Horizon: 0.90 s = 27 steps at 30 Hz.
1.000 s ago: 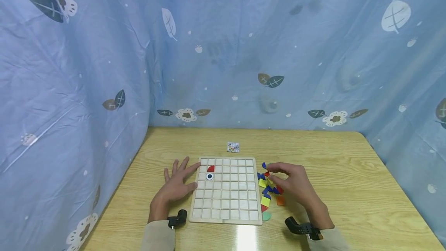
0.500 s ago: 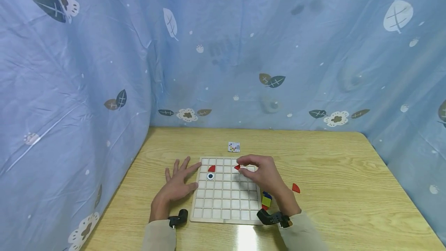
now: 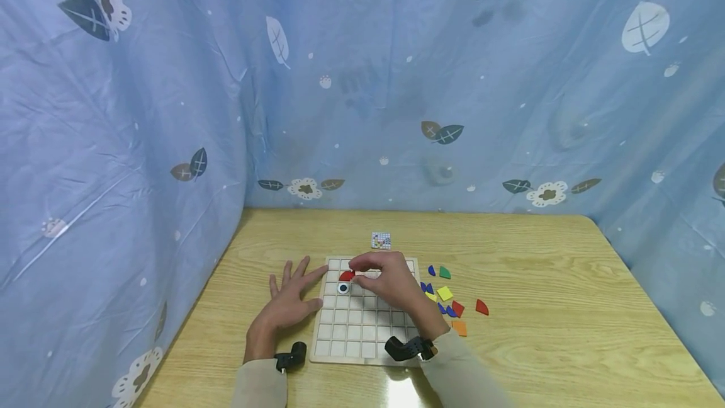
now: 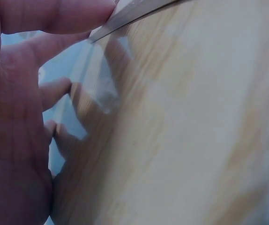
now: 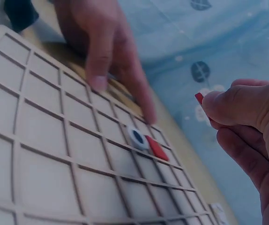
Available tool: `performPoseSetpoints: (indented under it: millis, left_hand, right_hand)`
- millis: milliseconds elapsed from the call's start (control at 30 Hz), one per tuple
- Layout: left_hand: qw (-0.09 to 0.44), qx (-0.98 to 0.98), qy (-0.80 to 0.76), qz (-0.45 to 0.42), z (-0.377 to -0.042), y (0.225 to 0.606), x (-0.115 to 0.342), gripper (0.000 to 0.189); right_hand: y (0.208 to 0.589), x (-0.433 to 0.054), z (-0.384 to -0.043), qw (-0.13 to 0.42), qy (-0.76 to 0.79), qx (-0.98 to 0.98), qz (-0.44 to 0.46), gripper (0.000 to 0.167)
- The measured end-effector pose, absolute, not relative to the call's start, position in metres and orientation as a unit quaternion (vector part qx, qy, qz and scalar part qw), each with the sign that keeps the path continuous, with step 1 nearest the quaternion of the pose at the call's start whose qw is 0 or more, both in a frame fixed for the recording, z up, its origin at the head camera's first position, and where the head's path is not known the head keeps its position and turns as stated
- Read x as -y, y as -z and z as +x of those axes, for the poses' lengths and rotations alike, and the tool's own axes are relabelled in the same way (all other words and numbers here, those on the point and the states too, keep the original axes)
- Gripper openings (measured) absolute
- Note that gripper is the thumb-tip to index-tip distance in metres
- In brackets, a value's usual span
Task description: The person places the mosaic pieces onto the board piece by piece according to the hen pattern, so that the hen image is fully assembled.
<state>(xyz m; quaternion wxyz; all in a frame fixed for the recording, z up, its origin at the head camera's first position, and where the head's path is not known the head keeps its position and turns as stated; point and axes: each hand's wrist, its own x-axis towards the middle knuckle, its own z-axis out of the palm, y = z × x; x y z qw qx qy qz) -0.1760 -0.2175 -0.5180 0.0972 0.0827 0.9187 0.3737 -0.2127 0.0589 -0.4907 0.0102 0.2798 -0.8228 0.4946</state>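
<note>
My right hand [image 3: 391, 279] pinches a small red tile [image 5: 199, 98] between thumb and finger, raised over the upper left of a wooden grid board [image 3: 338, 332]. Its full shape is hidden by the fingertips. On the board lie a red quarter-round tile [image 3: 346, 276] and, just below it, a white tile with a dark dot [image 3: 343, 288]. My left hand [image 3: 290, 301] lies with spread, straight fingers at the board's left side, its index finger and thumb at the edge. In the left wrist view, the thumb and index finger meet the board's rim [image 4: 139, 16].
Loose tiles lie right of the board: a green one [image 3: 445, 272], a yellow square [image 3: 444, 293], an orange square [image 3: 459, 328], several blue ones and a red quarter-round [image 3: 482, 306]. A small printed pattern card [image 3: 381, 240] lies beyond the board. A blue curtain [image 3: 362, 93] hangs behind the table.
My right hand has picked a red tile from the loose ones and carried it left across the board, close to the red quarter-round tile. My left hand has stayed in place.
</note>
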Motion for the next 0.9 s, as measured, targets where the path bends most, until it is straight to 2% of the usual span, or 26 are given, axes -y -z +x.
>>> performPoseSetpoints:
  millis: [300, 467, 900]
  left_hand:
    - [0.096, -0.920, -0.371, 0.086, -0.175, 0.517, 0.217, 0.071]
    - [0.095, -0.919, -0.373, 0.087, -0.175, 0.517, 0.217, 0.071]
    - [0.097, -0.918, -0.376, 0.087, -0.175, 0.516, 0.218, 0.070]
  right_hand:
    - [0.510, -0.033, -0.218, -0.003, -0.485, 0.822, 0.299, 0.026]
    - [0.520, -0.022, -0.222, 0.007, -0.472, 0.820, 0.324, 0.024]
    - [0.523, -0.008, -0.221, 0.015, -0.389, 0.851, 0.351, 0.022]
